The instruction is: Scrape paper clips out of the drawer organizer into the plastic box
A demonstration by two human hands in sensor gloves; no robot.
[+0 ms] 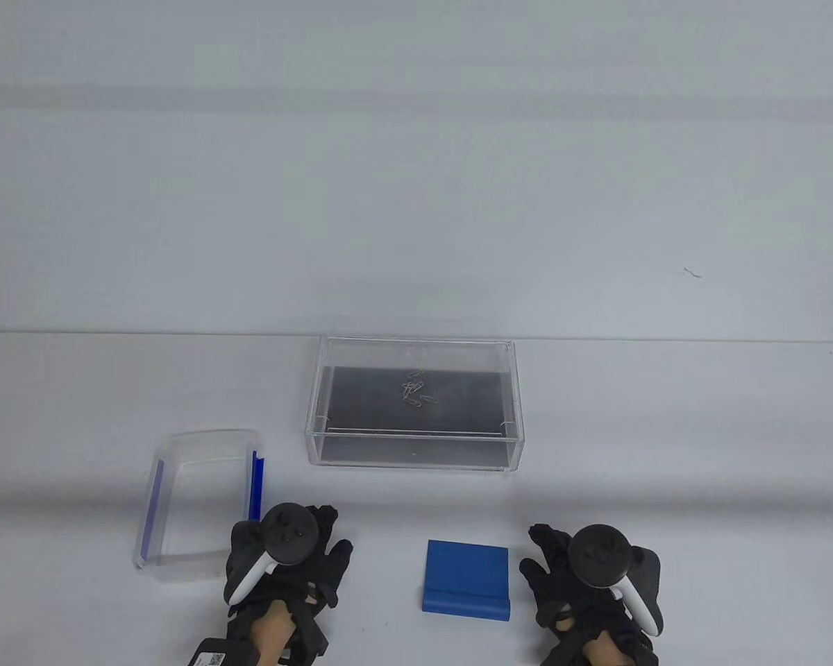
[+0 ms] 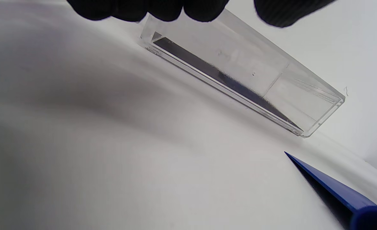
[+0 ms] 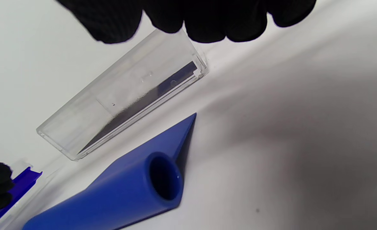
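At the left of the white desk [image 1: 666, 444] lies the plastic box [image 1: 198, 503], a clear container with blue clips along its two long sides, its open top facing up. Just beside its near right corner rests the left hand [image 1: 284, 555], palm down on the desk, fingers loosely spread and gripping nothing; a dark tracker sits on its back. In the left wrist view the gloved fingertips [image 2: 162, 9] hang in at the top edge, apart from each other and touching no object.

Farther back, near the middle of the desk, stands the drawer organizer [image 1: 416, 402], a clear rectangular tray with a dark floor. A small cluster of paper clips [image 1: 414, 392] lies on that floor, a little behind its centre. The organizer stands well apart from both hands and apart from the plastic box.

In front of the organizer, between the two hands, lies a blue scraper [image 1: 466, 577], flat on the desk, with its thick rolled handle edge nearest the person; the right wrist view shows that handle as a hollow tube.

Just right of the scraper rests the right hand [image 1: 590, 576], palm down, fingers spread, holding nothing and not touching the scraper
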